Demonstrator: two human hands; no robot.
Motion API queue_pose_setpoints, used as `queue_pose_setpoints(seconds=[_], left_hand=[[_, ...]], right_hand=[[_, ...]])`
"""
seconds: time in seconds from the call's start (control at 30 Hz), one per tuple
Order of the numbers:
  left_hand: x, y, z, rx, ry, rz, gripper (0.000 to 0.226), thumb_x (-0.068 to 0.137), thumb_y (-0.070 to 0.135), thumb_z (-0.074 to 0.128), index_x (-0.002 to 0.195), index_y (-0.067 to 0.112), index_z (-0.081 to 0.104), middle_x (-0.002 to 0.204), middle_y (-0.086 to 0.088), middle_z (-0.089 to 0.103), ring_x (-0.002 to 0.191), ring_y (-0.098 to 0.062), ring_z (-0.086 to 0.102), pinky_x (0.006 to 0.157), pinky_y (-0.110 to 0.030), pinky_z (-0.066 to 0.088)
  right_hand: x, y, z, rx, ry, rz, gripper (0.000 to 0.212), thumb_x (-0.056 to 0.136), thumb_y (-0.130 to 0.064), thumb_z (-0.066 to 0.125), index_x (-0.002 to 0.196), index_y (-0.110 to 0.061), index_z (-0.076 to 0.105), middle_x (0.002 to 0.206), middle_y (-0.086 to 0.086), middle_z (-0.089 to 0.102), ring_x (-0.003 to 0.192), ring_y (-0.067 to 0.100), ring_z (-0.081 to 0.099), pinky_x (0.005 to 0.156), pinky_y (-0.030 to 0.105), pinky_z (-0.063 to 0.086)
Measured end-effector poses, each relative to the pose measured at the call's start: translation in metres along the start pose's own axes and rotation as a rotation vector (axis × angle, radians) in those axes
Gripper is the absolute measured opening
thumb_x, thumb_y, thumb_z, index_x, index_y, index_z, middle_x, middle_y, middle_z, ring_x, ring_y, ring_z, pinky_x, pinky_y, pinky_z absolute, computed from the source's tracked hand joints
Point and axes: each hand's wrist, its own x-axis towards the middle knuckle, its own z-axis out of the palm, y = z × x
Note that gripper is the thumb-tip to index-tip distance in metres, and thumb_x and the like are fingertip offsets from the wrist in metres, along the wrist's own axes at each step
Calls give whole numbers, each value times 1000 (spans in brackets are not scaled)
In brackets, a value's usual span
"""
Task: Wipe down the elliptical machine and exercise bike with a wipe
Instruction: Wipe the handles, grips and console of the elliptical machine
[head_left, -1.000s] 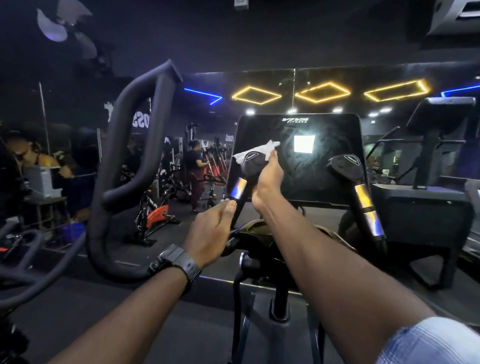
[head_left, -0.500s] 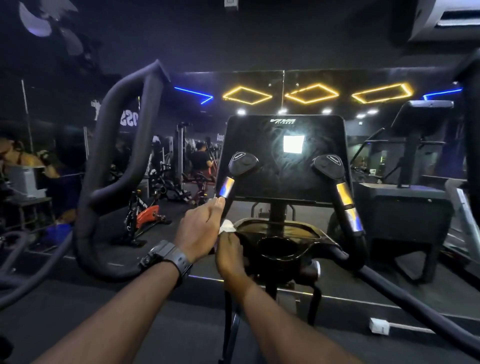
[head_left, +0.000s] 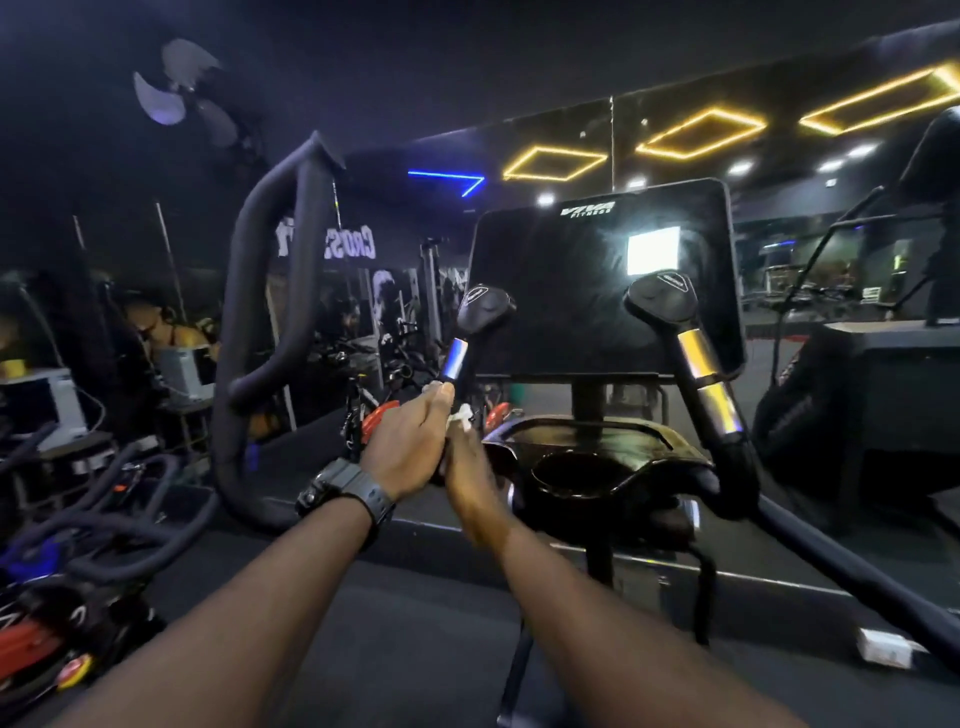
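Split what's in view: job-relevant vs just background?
Job:
- wipe, white, bunched between both hands
- right hand, holding it
- left hand, on the left grip
- console

Background:
- cup tray
- wristwatch
- wall fan
- red bike

L hand (head_left: 410, 447) and R hand (head_left: 467, 462) crowd the lower part of the short black left grip post w/ silver sensor band (head_left: 460, 358); white crumpled wipe (head_left: 462, 415) sits betw. them. Tall curved black foam-covered handlebar (head_left: 270, 312) blocks the left side. Black glossy console screen (head_left: 602, 280) walls off behind. Open gap betw. the two posts, above black glossy cup-holder tray (head_left: 597, 457). Right grip post w/ silver bands (head_left: 701, 364) bounds that gap.
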Motion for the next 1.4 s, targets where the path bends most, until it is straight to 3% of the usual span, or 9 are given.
queue_pose_setpoints(seconds=[0.1,0.23,0.37,0.57,0.73,0.93,1.1,1.2,1.4], left_hand=[[-5,9,1,52,-15,-1,48,105,39,30,94,6,63,92,-9,68,91,-24,60,78,-33,39],[-7,19,3,115,-17,-51,40,105,35,33,115,9,61,112,-12,67,109,-29,59,94,-39,43],[-6,26,3,222,-4,-109,37,103,26,37,125,4,56,121,-19,64,111,-34,58,96,-41,43],[-4,27,-3,235,-33,-175,53,80,41,32,123,23,59,116,-9,67,109,-31,60,96,-44,45],[-3,30,-3,288,-68,-188,48,85,36,35,126,19,56,113,-11,66,104,-34,60,95,-45,47],[0,28,4,427,-39,-107,24,99,25,44,118,12,51,95,-12,64,96,-38,63,80,-36,49],[11,19,11,631,-34,-63,26,97,18,49,122,10,47,107,-15,68,103,-37,63,84,-39,47],[14,12,13,698,-6,-58,25,95,11,49,120,11,46,106,-14,68,103,-39,62,83,-40,46],[18,9,2,600,4,-28,26,91,12,54,118,13,55,105,-16,67,100,-41,62,81,-40,49]], right_hand=[[-9,-2,-14,-256,-37,-17,42,104,-43,28,131,-22,54,132,6,59,125,25,51,105,37,38],[7,-29,-19,-131,-49,-58,29,88,-46,39,90,-28,63,87,-3,66,86,20,59,77,39,44],[25,-67,-20,106,81,-7,31,97,-39,39,111,-20,57,112,9,65,107,26,61,97,44,47],[16,1,-15,-76,-121,15,51,84,-62,37,128,-39,49,127,-1,64,119,21,59,103,48,47],[22,-32,-19,-66,5,25,33,91,-46,36,90,-24,61,79,0,65,74,25,61,65,37,51],[64,-128,-45,239,206,-15,22,90,-14,39,87,-16,60,74,8,58,61,18,48,52,30,36],[62,-152,-58,-504,159,-372,28,95,-14,40,104,-9,67,103,0,64,97,20,56,87,35,42],[54,-139,-61,-862,104,-622,31,94,-7,40,116,-9,61,126,7,58,117,27,54,87,31,42],[35,-140,-81,-1119,16,-644,41,94,-3,46,130,-16,60,155,-4,38,132,27,49,98,41,47]])
